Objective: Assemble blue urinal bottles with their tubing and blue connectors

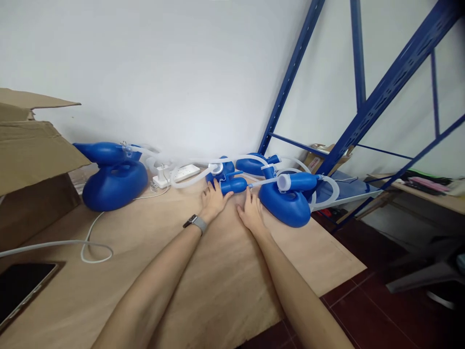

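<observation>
Several blue plastic urinal bottles with pale hoses lie toward the back of the table. My left hand (214,199) rests at the near side of a blue urinal funnel (234,185), fingers spread and thumb along its lower edge. A pale hose (265,182) runs right from the funnel's narrow end, where a small metal clip (250,187) shows. Just below this joint my right hand (252,211) lies with fingers stretched out, fingertips close to the clip; I cannot tell whether they touch it. Right of it lies a blue bottle (285,208) with a white-capped funnel (298,182) on top.
At left stand another blue urinal bottle (115,186) and an open cardboard box (39,145). A power strip (178,174) lies by the wall. A phone (25,291) and a white cable (85,249) are in front. Blue shelf posts (385,82) rise at right.
</observation>
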A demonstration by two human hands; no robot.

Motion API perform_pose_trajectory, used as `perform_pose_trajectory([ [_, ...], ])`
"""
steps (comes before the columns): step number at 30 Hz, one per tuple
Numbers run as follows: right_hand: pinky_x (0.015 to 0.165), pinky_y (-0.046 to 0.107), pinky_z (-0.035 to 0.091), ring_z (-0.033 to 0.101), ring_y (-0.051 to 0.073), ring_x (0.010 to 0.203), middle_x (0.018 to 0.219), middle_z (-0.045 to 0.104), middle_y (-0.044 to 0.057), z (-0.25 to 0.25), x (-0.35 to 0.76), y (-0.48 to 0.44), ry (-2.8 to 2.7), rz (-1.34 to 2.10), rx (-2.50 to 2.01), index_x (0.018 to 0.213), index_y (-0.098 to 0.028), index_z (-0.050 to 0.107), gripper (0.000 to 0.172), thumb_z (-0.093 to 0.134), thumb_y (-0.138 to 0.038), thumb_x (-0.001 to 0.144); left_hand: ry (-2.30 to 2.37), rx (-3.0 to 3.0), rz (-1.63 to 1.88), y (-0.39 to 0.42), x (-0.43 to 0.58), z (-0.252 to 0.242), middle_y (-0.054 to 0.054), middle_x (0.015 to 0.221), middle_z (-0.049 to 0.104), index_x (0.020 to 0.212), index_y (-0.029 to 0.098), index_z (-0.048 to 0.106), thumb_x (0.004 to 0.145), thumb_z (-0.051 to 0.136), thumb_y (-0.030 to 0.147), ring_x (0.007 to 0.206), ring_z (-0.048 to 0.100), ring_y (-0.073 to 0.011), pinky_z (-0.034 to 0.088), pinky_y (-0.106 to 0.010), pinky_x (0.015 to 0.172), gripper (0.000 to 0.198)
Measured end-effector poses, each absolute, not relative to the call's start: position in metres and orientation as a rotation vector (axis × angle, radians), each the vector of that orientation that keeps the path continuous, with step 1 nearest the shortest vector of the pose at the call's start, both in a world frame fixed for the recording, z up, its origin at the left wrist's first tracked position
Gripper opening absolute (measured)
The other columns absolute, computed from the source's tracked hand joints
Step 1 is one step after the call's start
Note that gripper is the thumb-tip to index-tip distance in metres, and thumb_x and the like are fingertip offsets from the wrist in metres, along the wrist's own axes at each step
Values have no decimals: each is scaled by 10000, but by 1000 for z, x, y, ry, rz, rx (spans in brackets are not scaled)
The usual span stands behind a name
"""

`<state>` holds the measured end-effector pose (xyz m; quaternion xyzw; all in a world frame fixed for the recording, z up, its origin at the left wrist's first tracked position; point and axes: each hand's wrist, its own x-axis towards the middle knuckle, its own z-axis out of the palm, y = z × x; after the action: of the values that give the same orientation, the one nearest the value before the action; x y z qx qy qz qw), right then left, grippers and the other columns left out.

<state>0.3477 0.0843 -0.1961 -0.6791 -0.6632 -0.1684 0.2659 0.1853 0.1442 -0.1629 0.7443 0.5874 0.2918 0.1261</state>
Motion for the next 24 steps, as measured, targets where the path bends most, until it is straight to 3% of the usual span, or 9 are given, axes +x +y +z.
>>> perform_pose_trajectory([
  [3,929,509,493,594,379,1080,1263,603,241,-193,346,82,-1831,-473,-1716,1649,-84,202,800,542,-316,964,1682,2247,772,149,186,-161,-396,1590,379,1626,-12,201,998,478,629,1457,453,-478,349,-590,1169,939],
  [8,910,498,514,598,353,1034,1212,594,182,-189,345,80,-1970,-445,-1616,1662,-189,242,746,529,-336,989,1687,2402,690,114,169,-166,-393,1538,451,1613,-65,181,992,504,420,1434,469,-462,364,-591,1152,851],
  [10,899,504,522,598,357,1023,1162,617,175,-189,344,81,-2008,-397,-1630,1675,-173,201,764,515,-326,996,1657,2482,674,90,151,-164,-351,1566,445,1611,-14,250,966,533,388,1432,470,-447,395,-576,1136,811],
  [13,905,520,535,606,364,1022,1128,652,182,-185,342,81,-2067,-305,-1560,1674,-128,196,767,512,-298,996,1579,2593,684,62,105,-148,-198,1532,546,1528,139,460,950,548,327,1356,555,-348,452,-462,1114,614],
  [16,944,509,544,639,341,1037,1133,702,155,-180,337,79,-2150,-206,-1373,1584,-172,430,584,495,-266,1012,1696,2589,808,54,44,-122,-217,1417,590,1421,120,534,979,474,304,1301,569,-358,456,-492,1105,483],
  [19,986,475,546,685,305,1062,1151,759,113,-178,331,78,-2206,-149,-1254,1325,-218,678,367,475,-210,1019,2125,2416,1177,61,-15,-104,-237,1364,585,1383,121,542,956,516,359,1271,564,-425,482,-569,1053,489],
  [24,956,433,586,745,284,1054,1138,800,105,-177,329,76,-2222,-112,-1204,1135,-196,751,283,509,-163,994,2358,2025,1188,74,-80,-110,-291,1525,450,1517,75,387,914,603,405,1418,444,-474,420,-616,1128,720],
])
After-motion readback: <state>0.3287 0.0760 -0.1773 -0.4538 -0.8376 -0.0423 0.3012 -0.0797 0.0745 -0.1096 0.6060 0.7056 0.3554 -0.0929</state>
